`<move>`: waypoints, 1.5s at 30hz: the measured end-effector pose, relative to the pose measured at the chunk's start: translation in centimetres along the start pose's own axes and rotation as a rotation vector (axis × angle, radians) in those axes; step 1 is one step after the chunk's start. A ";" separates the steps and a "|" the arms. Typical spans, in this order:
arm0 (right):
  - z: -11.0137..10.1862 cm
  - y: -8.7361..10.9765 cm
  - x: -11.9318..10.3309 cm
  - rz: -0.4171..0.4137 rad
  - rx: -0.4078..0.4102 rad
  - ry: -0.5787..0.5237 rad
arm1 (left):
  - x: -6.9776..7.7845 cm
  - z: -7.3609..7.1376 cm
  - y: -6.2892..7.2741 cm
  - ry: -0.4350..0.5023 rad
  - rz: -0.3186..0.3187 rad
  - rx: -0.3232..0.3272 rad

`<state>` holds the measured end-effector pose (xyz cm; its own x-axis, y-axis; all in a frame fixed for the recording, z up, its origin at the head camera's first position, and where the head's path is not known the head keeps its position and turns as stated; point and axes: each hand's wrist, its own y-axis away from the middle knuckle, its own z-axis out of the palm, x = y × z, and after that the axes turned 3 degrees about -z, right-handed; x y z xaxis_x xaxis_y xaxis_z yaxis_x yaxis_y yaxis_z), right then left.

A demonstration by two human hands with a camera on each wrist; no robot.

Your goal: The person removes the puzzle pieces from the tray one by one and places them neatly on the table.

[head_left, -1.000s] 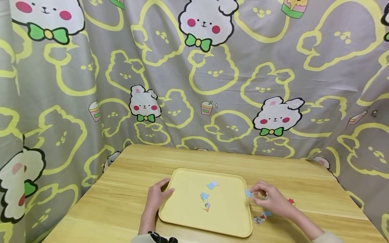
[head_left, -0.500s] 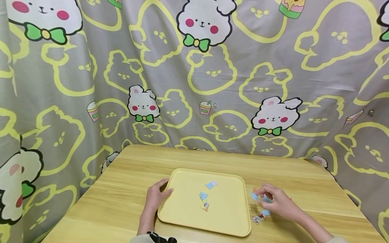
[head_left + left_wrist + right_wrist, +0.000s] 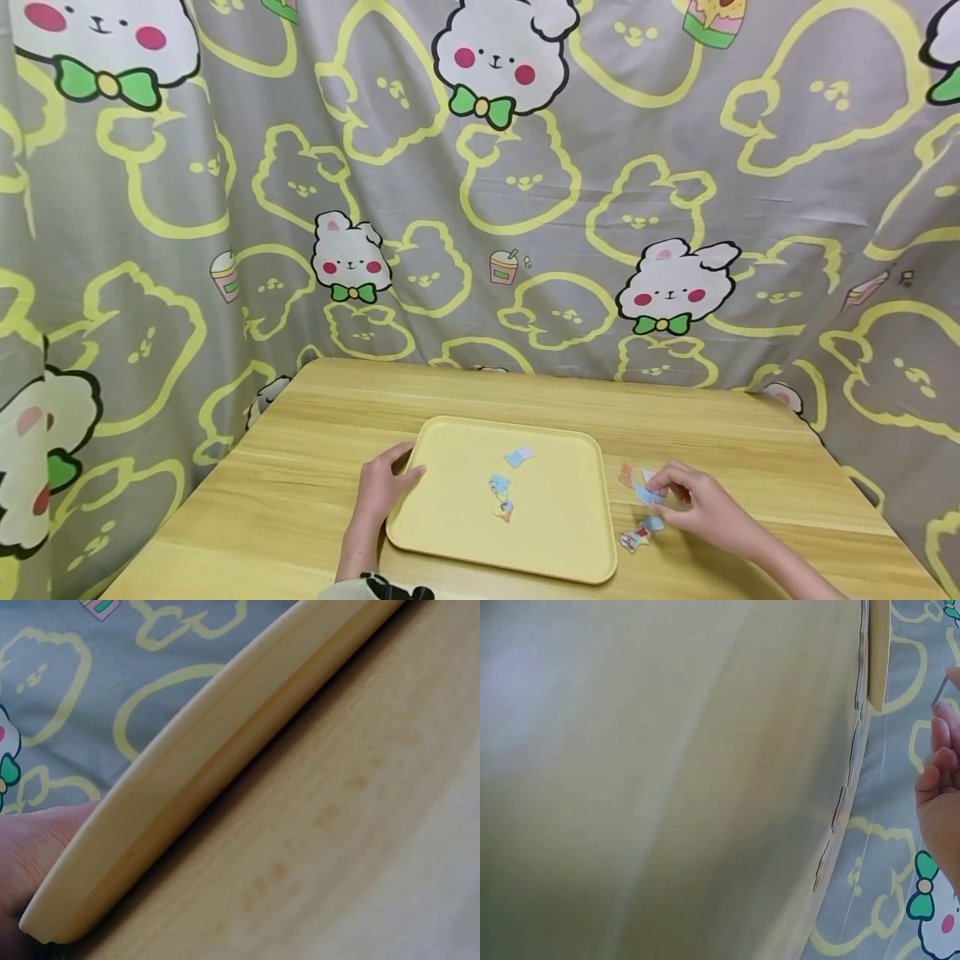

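My left hand (image 3: 384, 485) grips the left rim of a yellow tray (image 3: 555, 554), its thumb over the edge. In the left wrist view part of that hand (image 3: 37, 847) shows behind the tray wall (image 3: 172, 772). My right hand (image 3: 693, 500) is over the table to the right of the tray. Its thumb and fingers pinch a small flat blue puzzle piece (image 3: 647, 495); in the right wrist view a thin piece (image 3: 942, 690) shows edge-on at the fingertips. Joined printed pieces (image 3: 501, 498) and a blue-and-lilac piece (image 3: 518, 457) lie on the tray.
Beside the tray's right rim an orange piece (image 3: 625, 476) lies on the wooden table (image 3: 360, 392). Nearer me, several red, white and blue printed pieces (image 3: 640, 535) are clustered. A patterned grey curtain (image 3: 450, 192) hangs behind and at both sides.
My right hand has drawn away from the tray's right rim, moving right with the blue piece. The orange piece has come into view beside the tray. My left hand stays on the rim.
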<state>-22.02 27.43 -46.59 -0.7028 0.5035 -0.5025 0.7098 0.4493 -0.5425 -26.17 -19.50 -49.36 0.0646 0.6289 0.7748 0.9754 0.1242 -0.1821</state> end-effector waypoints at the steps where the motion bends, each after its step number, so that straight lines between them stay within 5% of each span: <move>1: -0.1 0.1 0.1 0.003 -0.002 0.000 | 0.0 0.0 0.0 -0.002 -0.002 -0.001; 30: -3.0 3.2 1.2 0.095 -0.008 0.032 | -0.3 -0.2 -0.1 0.005 -0.022 -0.011; 45: -3.0 3.9 2.2 -0.043 -0.165 0.004 | 0.1 0.0 -0.1 -0.004 -0.021 -0.010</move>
<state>-20.65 32.52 -47.78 -0.7330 0.4838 -0.4782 0.6772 0.5855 -0.4457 -26.28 -19.44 -49.24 0.0436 0.6297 0.7756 0.9786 0.1293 -0.1600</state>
